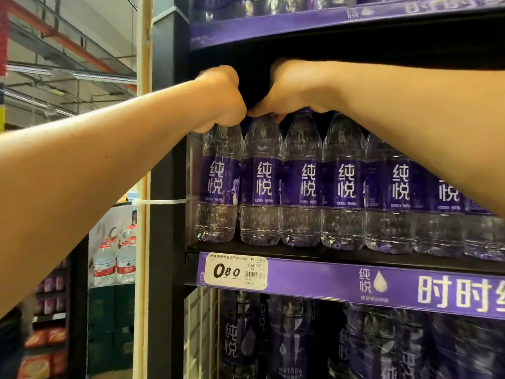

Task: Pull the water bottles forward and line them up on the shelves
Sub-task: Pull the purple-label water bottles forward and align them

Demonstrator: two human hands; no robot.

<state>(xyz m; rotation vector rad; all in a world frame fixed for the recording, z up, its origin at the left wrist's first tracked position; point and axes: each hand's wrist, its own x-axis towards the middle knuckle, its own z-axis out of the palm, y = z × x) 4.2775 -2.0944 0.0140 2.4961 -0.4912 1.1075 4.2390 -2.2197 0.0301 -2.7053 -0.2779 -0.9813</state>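
My left hand [222, 98] curls over the cap of the end bottle [218, 184] at the shelf's [314, 254] left edge. My right hand [289, 90] clamps the tops of the second bottle [261, 184] and probably the third bottle [302, 184]. I should draw them forward evenly to the front edge, upright, labels facing out.

Even, fairly bright indoor light falls on the forearms and the front row of bottles [300, 181], whose clear plastic shows small glints. The recess above them is near black. The lower shelf [328, 337] is dim and smeared by blur. Wide-angle distortion bends the shelf edges; the left background is soft.
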